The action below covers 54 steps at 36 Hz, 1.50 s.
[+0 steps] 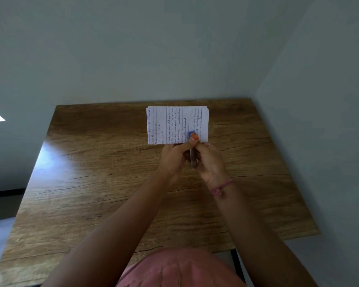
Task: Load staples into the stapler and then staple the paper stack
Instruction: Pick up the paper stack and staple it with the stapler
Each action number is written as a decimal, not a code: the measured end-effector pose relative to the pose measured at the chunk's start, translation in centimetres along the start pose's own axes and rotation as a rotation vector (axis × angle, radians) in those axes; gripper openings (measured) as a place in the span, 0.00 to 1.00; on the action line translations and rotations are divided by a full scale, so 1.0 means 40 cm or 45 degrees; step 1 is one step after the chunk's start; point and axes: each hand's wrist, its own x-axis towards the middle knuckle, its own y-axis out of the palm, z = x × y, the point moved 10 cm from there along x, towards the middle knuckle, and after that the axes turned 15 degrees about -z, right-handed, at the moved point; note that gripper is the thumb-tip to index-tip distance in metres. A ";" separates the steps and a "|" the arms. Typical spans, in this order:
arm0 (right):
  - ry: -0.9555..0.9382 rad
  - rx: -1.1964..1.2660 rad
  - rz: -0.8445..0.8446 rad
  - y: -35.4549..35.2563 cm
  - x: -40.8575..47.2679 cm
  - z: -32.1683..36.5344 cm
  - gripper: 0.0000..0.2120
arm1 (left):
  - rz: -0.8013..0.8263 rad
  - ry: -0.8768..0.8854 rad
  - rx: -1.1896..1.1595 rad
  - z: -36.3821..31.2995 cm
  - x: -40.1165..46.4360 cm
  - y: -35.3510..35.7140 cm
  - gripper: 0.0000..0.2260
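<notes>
Plain grey walls, wood-grain bench [91,183]. Head view: left hand [174,156] and right hand [210,162] both clamp the stapler [192,150], long axis 12-to-6, blue nose over the near edge of the paper stack [177,125] at 12 o'clock. Staples not visible.

We are wearing a pink garment [180,270], showing at the near edge. Our forearms are bare. A pink thread bracelet [221,187] is circling our right wrist, a thin ring [209,144] is sitting on one right finger, and our left thumbnail [194,138] is showing orange polish.
</notes>
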 end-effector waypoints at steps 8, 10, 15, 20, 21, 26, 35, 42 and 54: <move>-0.022 -0.050 0.096 -0.009 0.006 0.013 0.13 | 0.116 -0.129 -0.144 -0.014 0.008 -0.034 0.20; -0.038 -0.073 0.074 -0.024 0.016 0.021 0.12 | 0.000 -0.153 -0.223 -0.019 0.025 -0.073 0.18; -0.017 -0.183 0.102 -0.036 0.036 0.027 0.19 | -0.176 -0.124 -0.132 -0.033 0.053 -0.138 0.08; -0.063 -0.253 0.127 -0.037 0.048 0.038 0.18 | -0.234 -0.093 -0.146 -0.038 0.068 -0.158 0.08; -0.092 -0.272 0.110 -0.042 0.053 0.041 0.19 | -0.244 -0.094 -0.162 -0.037 0.071 -0.161 0.09; -0.322 -0.525 -0.010 -0.075 0.086 0.048 0.23 | -0.294 -0.106 -0.214 -0.035 0.086 -0.183 0.10; -0.765 -1.025 -0.454 -0.108 0.158 0.087 0.21 | -0.409 -0.161 -0.249 -0.021 0.120 -0.212 0.10; -0.872 -1.290 -0.534 -0.060 0.203 0.103 0.20 | -0.423 -0.181 -0.332 -0.022 0.139 -0.213 0.14; -0.952 -1.546 -0.528 -0.023 0.203 0.101 0.28 | -0.388 -0.215 -0.325 -0.008 0.144 -0.205 0.18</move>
